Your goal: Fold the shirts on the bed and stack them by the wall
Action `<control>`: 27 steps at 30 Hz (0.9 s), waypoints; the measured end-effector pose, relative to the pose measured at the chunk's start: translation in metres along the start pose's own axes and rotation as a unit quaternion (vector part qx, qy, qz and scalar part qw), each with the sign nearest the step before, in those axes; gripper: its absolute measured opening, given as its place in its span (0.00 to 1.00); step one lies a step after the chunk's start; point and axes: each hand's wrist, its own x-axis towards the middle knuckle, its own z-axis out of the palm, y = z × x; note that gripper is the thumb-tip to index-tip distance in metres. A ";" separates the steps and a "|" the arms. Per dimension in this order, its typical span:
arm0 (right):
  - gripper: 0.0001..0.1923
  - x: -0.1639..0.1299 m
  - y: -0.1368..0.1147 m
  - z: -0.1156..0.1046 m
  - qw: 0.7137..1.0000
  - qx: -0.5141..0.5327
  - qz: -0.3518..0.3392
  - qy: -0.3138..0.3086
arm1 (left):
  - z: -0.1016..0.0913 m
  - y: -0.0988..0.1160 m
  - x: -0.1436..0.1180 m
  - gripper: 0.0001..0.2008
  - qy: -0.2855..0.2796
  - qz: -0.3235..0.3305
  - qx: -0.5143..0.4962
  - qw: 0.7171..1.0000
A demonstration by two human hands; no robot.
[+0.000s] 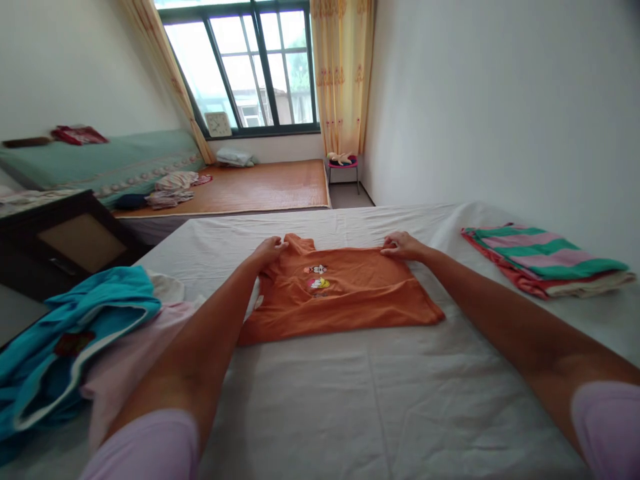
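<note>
Both hands on cloth. Left hand (271,251): fingers closed, looks like a pinch on the upper left part of the orange T-shirt (363,270), just beside a short flap that sticks up, probably a sleeve. Right hand (404,247): fingers curled, looks like a pinch on the upper right corner; exact finger contact too small to confirm.

Key relation: the T-shirt sits mid-frame, long axis running left-right, roughly parallel to the line between the hands. Hands are at its far edge, so nearly all the cloth lies below them in the frame, on the wearer's side. Neither hand is nearer to the shirt; left is closer to the cartoon print (318,277), which sits left of centre. Lower right corner reaches out past the right hand. A crease ridge crosses the lower half.

Under it: white sheet (310,407), wrinkled. Left of frame: turquoise garment (113,290) loosely heaped, pink garment (127,340) beside it, partly behind the left forearm. Right of frame: green-and-pink striped garment (550,250) on top of a flat stack.
</note>
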 end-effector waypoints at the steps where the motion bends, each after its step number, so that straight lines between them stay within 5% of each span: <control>1: 0.10 0.002 0.001 -0.001 0.999 0.032 -0.012 -0.012 | 0.005 0.004 0.004 0.13 0.003 0.001 -0.018 1.000; 4: 0.08 0.002 -0.001 -0.010 0.989 0.144 -0.024 0.001 | 0.009 0.018 0.009 0.14 0.012 0.006 -0.066 0.998; 7: 0.11 -0.012 -0.009 -0.020 0.959 0.279 -0.039 0.031 | -0.009 0.032 -0.004 0.16 -0.011 0.057 -0.171 0.983; 10: 0.18 -0.039 -0.019 -0.030 0.931 0.359 -0.061 0.018 | -0.038 0.042 -0.040 0.14 -0.107 0.168 -0.224 0.954; 13: 0.17 -0.071 -0.023 -0.034 0.933 0.349 -0.079 -0.042 | -0.057 0.045 -0.088 0.10 -0.219 0.268 -0.145 0.927; 18: 0.10 -0.103 -0.022 -0.040 0.952 0.247 -0.113 -0.144 | -0.064 0.040 -0.140 0.10 -0.390 0.318 -0.048 0.863; 20: 0.12 -0.102 -0.028 -0.046 0.965 0.177 -0.142 -0.130 | -0.066 0.039 -0.143 0.11 -0.386 0.304 -0.048 0.870; 23: 0.17 -0.094 -0.052 -0.051 0.984 0.059 -0.170 -0.016 | -0.064 0.041 -0.136 0.13 -0.272 0.241 -0.031 0.931; 25: 0.18 -0.090 -0.078 -0.044 0.980 0.029 -0.194 0.040 | -0.055 0.041 -0.128 0.15 -0.198 0.203 0.019 0.959; 27: 0.19 -0.090 -0.105 -0.028 0.970 0.037 -0.238 0.030 | -0.042 0.037 -0.121 0.16 -0.177 0.209 0.078 0.959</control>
